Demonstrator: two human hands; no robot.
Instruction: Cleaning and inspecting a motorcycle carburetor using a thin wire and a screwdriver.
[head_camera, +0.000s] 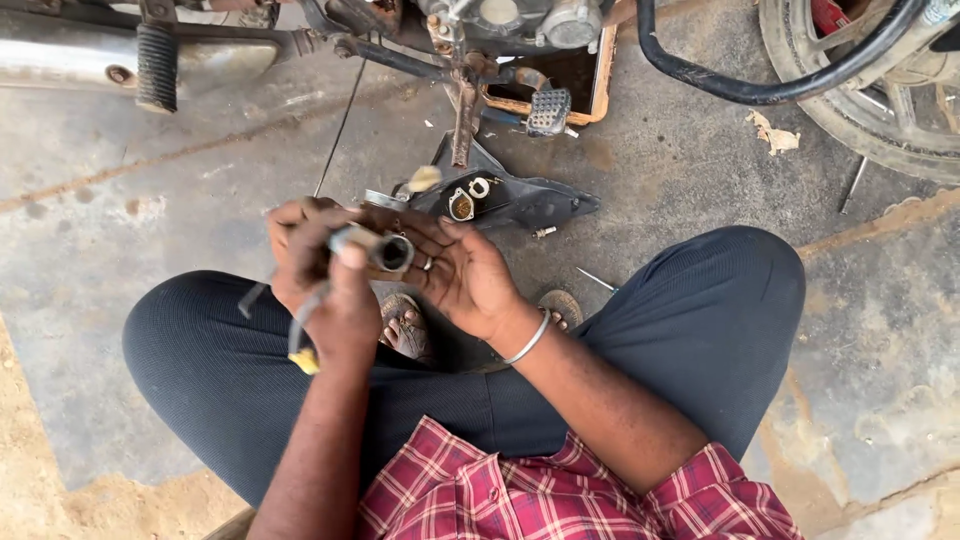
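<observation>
Since we sit cross-legged on the concrete floor, we list from our lap outward.

Item, left hand: fist wrapped round a short metal tube, open end facing the other palm. A thin cable with a yellow tip hangs below the fist.

Item, right hand: palm up and spread wide, gripping nothing, fingers just under the tube's mouth; ring on one finger, metal bangle at the wrist.

Handling note, our judgement: whatever leaves the tube should land in the cupped palm, so we would keep the mouth directly over the palm and tilt slowly, fist firm.

Item, bare foot in a sandal, below the hands.

Item, black plastic cover on the floor beyond, with small fittings lying on it; a bolt beside it.

Item, motorcycle: footpeg, brake pedal, tyre.

Obscured: the tube's bore is dark, contents unreadable. Our left fingers hide most of its length, and how the cable joins it cannot be told. The motorcycle is cut off at the upper edge, and the small fittings are too tiny to identify.
</observation>
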